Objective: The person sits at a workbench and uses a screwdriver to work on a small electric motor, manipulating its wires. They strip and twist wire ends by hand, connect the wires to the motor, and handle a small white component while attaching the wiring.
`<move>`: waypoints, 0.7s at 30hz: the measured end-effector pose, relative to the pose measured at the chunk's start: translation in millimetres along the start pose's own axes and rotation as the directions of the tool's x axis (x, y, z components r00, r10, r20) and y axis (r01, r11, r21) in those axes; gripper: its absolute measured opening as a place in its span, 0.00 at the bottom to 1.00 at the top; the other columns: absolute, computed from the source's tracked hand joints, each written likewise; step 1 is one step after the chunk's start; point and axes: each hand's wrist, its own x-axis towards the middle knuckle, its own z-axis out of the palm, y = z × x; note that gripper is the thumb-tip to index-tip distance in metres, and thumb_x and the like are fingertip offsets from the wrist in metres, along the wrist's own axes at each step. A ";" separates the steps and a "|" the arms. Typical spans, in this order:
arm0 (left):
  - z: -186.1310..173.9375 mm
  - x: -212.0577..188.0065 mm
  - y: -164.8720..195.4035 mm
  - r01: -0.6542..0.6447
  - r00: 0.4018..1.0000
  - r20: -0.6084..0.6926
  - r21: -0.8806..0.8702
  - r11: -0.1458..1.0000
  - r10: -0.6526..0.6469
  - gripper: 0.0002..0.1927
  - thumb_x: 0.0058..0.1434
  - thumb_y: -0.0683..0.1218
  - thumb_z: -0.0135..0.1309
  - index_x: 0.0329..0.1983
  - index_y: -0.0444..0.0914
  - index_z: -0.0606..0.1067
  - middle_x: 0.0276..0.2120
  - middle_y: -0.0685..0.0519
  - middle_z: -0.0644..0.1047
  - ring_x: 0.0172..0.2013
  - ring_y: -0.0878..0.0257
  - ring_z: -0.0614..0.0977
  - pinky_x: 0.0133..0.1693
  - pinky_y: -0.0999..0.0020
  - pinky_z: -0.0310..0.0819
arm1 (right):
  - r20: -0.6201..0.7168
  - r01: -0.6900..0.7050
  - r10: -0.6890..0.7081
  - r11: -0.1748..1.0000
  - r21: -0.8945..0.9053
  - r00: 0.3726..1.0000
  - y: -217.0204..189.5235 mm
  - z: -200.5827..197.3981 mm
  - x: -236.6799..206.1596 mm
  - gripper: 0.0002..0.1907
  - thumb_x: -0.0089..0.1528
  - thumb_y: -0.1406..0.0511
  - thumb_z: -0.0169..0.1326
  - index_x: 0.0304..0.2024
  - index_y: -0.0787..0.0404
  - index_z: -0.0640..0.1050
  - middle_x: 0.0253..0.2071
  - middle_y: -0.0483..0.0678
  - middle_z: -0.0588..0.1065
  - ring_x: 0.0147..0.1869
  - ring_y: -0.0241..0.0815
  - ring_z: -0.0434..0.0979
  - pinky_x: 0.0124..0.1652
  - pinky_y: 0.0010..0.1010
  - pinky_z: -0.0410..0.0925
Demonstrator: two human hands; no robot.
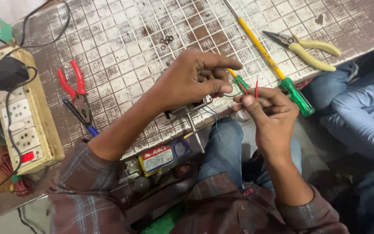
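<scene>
Both hands met over the table edge [161, 143]: my left hand [187, 80] pinched the red wire [242, 88] while my right hand [269, 108] gripped its other strand, steadying it above the small motor [187, 112]

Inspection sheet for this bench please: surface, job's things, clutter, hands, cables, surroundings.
Surface: worn checkered benchtop, paint flaking.
Job's things: red wire; small motor with shaft under the hands.
Clutter: red pliers, yellow pliers, yellow-green screwdriver, small washers.
Hands: left hand and right hand both pinch the red wire.
Cables: black cable to socket board, its red switch lit.
Surroundings: another person's blue sleeve at right.
</scene>
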 end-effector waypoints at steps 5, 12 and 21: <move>1.2 0.9 2.1 0.015 1.000 -0.010 0.029 0.999 -0.015 0.23 0.61 0.45 0.66 0.58 0.34 0.78 0.36 0.51 0.85 0.35 0.70 0.86 0.38 0.75 0.84 | 0.029 0.006 -0.005 1.000 -0.016 1.000 -4.2 1.1 -2.1 0.11 0.68 0.69 0.60 0.49 0.72 0.77 0.41 0.57 0.81 0.41 0.43 0.84 0.46 0.32 0.77; 0.3 0.4 4.4 -0.039 0.999 -0.018 0.092 0.995 0.041 0.19 0.64 0.44 0.65 0.57 0.35 0.79 0.37 0.51 0.84 0.36 0.70 0.85 0.39 0.74 0.84 | 0.014 0.011 -0.010 0.999 -0.040 1.000 -2.0 -5.0 -4.5 0.10 0.69 0.70 0.60 0.49 0.72 0.77 0.42 0.58 0.81 0.42 0.44 0.84 0.47 0.33 0.77; 8.6 -4.9 13.3 -0.181 0.982 0.055 0.527 0.830 0.179 0.39 0.58 0.47 0.68 0.71 0.38 0.65 0.41 0.51 0.83 0.35 0.66 0.83 0.35 0.70 0.76 | -0.087 0.103 -0.091 0.984 0.146 0.992 12.9 -28.7 -18.2 0.11 0.72 0.70 0.61 0.52 0.71 0.76 0.39 0.60 0.80 0.36 0.46 0.82 0.41 0.34 0.76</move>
